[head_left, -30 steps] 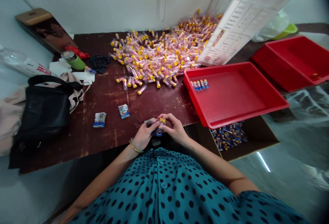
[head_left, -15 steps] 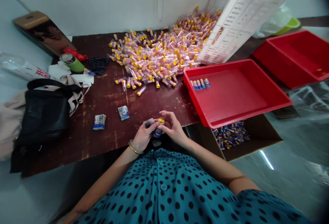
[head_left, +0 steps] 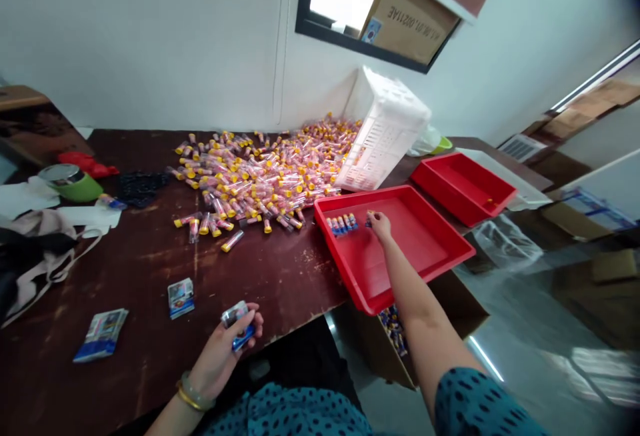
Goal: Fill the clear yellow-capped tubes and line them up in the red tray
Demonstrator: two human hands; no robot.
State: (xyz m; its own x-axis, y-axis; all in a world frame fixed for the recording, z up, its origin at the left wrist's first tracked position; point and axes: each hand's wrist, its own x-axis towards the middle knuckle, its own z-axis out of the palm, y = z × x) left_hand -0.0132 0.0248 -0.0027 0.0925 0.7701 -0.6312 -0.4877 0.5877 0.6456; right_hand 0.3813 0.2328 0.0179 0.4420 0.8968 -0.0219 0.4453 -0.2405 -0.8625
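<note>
My left hand, above the table's front edge, is closed around a small stack of printed sleeves with blue ends. My right hand reaches into the shallow red tray, its fingers pinching a small wrapped tube, partly hidden by them. Just left of it in the tray stands a short row of wrapped tubes with blue lower parts. Two more stacks of sleeves, a larger one and a smaller one, lie on the table left of my left hand.
Clear tubes with yellow caps are heaped at the back. A white basket leans behind the tray, near another red bin. Below the tray stands a cardboard box holding wrapped tubes. A green flask lies at left.
My hands were together at the table's front edge. The right has moved away to the red tray with a wrapped tube; the left keeps the sleeves. The view has shifted to the right.
</note>
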